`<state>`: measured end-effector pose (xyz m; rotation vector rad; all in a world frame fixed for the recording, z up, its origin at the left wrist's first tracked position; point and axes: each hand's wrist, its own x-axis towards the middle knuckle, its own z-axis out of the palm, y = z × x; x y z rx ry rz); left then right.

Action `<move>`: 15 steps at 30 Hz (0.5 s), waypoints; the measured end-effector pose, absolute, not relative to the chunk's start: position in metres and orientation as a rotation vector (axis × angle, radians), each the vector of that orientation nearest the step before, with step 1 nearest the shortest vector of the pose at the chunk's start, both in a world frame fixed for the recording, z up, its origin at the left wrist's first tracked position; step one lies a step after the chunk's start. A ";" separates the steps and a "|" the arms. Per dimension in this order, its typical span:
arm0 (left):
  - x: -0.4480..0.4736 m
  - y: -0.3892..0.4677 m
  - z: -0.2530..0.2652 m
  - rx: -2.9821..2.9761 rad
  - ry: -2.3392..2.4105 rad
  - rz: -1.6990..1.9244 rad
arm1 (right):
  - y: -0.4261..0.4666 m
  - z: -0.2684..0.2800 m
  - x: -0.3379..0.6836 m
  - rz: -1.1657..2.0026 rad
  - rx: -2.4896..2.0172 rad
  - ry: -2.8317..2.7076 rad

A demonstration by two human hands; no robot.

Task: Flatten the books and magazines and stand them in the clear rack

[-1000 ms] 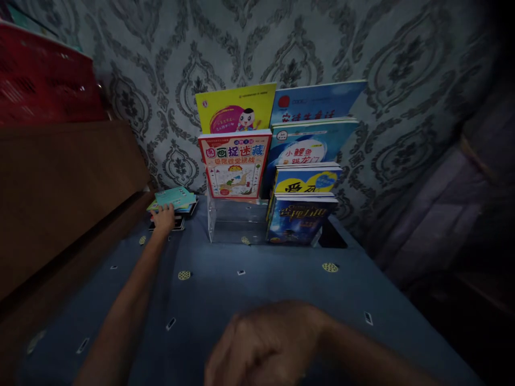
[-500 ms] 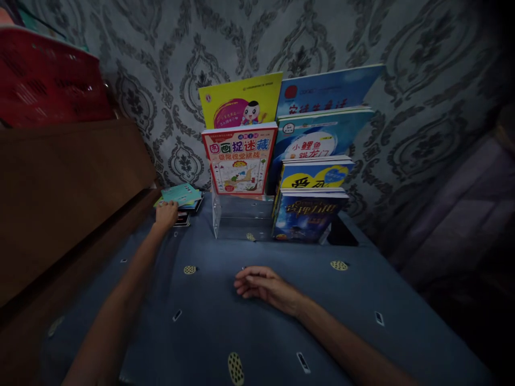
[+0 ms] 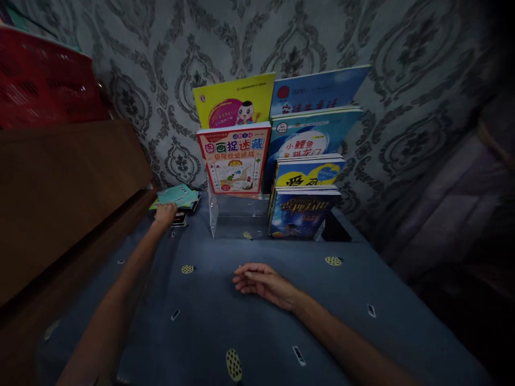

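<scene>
My left hand (image 3: 165, 214) reaches to the far left of the table, its fingers closed over the near edge of a teal book (image 3: 177, 194) on top of a small pile. Darker books (image 3: 181, 219) lie beneath it, partly hidden by the hand. My right hand (image 3: 263, 283) rests near the middle of the blue tablecloth (image 3: 209, 321), palm turned inward, fingers loosely bent and apart, holding nothing. Beyond it a clear acrylic book rack (image 3: 237, 225) holds a red-bordered picture book (image 3: 235, 160) in its left half and a dark blue book (image 3: 302, 214) at the front right.
Behind these stand a yellow book (image 3: 237, 96), a blue book (image 3: 317, 88) and a teal book (image 3: 314, 128). A brown wooden headboard-like panel (image 3: 68, 198) bounds the left side, with a red bag (image 3: 48, 80) above. Patterned wallpaper (image 3: 189, 53) covers the back wall.
The view has shifted slightly, so the rack and books appear a little further left. Both hands keep nearly the same pose and place.
</scene>
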<state>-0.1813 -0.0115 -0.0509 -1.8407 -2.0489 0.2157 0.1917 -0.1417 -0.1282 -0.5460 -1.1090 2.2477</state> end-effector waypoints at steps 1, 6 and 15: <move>-0.180 -0.017 -0.052 -1.847 -2.039 0.221 | -0.142 -0.128 0.192 2.245 -0.547 -1.112; -0.175 -0.053 -0.062 -1.872 -1.988 0.228 | -0.141 -0.128 0.192 2.246 -0.530 -1.132; -0.161 -0.084 -0.091 -1.856 -1.980 0.140 | -0.143 -0.126 0.192 2.247 -0.555 -1.133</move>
